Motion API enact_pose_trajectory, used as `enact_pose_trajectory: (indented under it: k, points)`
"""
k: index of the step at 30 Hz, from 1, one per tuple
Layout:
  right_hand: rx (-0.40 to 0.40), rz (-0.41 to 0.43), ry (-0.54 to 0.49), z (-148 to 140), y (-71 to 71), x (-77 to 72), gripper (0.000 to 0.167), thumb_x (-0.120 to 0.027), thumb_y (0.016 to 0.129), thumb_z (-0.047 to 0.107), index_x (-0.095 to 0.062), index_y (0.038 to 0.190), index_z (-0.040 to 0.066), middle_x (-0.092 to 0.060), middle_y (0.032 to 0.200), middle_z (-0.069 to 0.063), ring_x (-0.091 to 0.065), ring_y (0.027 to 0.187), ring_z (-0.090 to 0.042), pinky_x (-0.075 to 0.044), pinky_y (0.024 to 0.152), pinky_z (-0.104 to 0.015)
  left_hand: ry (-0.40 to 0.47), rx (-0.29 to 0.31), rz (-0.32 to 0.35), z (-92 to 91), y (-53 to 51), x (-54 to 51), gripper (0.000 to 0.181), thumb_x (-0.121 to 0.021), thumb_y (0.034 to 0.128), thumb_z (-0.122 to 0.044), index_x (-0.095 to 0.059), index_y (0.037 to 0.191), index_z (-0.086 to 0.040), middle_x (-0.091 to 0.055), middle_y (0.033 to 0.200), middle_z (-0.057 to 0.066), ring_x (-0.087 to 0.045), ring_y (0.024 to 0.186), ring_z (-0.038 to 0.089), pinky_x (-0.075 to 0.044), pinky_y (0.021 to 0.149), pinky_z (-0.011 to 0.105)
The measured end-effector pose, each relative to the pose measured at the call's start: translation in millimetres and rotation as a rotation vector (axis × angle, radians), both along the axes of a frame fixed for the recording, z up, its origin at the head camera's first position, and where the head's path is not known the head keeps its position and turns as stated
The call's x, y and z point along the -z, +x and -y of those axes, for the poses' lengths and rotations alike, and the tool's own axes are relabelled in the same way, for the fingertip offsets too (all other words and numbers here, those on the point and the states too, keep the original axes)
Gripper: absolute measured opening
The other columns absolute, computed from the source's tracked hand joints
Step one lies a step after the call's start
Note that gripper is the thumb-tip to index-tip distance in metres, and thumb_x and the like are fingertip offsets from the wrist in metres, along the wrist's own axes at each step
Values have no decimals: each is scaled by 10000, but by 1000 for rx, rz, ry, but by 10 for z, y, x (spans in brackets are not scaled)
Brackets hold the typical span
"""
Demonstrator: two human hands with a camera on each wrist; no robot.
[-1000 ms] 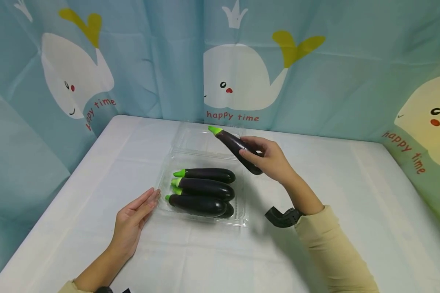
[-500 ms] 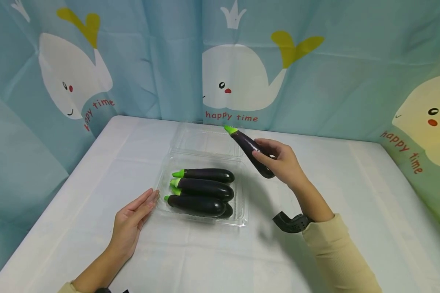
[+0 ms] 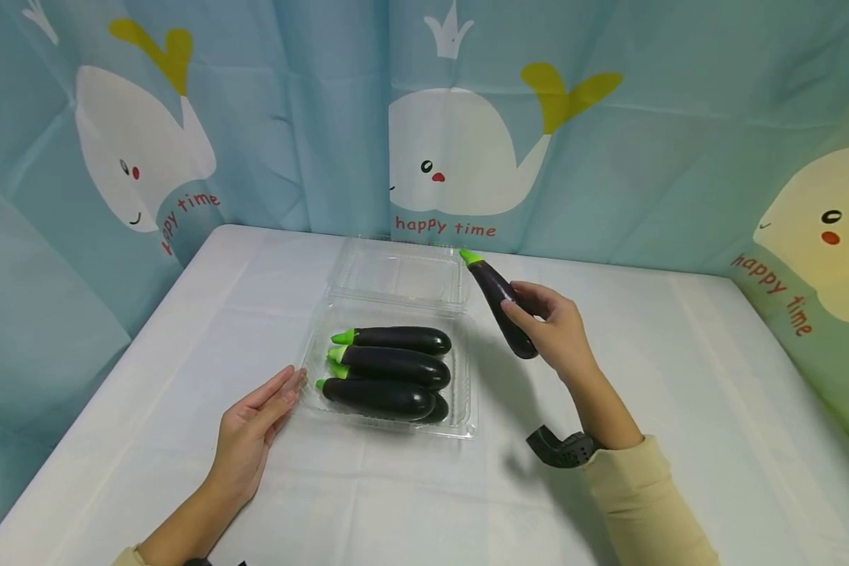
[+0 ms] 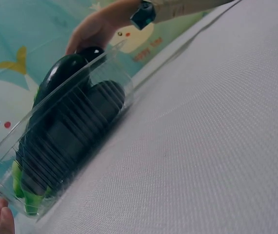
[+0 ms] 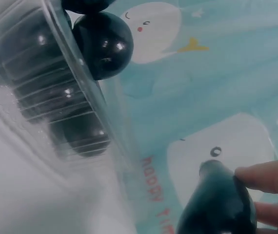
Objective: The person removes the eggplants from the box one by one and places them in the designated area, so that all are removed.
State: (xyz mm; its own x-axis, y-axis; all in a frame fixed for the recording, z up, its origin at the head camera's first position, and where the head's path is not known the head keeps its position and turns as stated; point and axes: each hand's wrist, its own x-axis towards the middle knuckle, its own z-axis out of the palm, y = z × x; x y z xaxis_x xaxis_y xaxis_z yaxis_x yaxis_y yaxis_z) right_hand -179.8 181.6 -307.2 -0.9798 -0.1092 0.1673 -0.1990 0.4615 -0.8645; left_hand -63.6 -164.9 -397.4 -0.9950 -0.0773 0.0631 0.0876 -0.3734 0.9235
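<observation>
Right hand [image 3: 555, 330]: thumb and fingers pinch one eggplant [image 3: 497, 303] near its blunt end, stem pointing away, raised over the table [image 3: 396, 511] right of the box [image 3: 473, 381]. Left hand [image 3: 251, 432]: fingers extended, together, tips against the box's left side. Box contents: at least four eggplants [image 3: 396, 365], partly overlapping. One lid [image 3: 399, 275], open, behind.

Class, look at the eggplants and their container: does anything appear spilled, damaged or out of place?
Nothing stands out. The eggplants lie inside the open clear container with no visible damage or spill; the right hand holds another eggplant.
</observation>
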Motion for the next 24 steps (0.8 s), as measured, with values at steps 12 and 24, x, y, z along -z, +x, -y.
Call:
enact_pose_trajectory:
  k: [12, 24]
  points:
    - [57, -31, 5, 1, 53, 68, 442, -600, 904, 213, -520, 1249, -51, -597, 1107, -218, -570, 968, -242, -468, 699, -118, 17, 1, 13, 6, 2, 0, 498, -532, 917, -3, -308, 1327, 169, -580, 1210, 24, -511, 1142, 108, -413, 916, 210]
    - [80, 18, 23, 6, 87, 95, 471, -593, 907, 245, -501, 1275, -34, -581, 1130, -220, -564, 1005, -274, -499, 723, -202, 13, 6, 2, 7, 11, -1, 492, -520, 923, 2, -298, 1326, 176, -585, 1204, 14, -514, 1138, 105, -410, 919, 218]
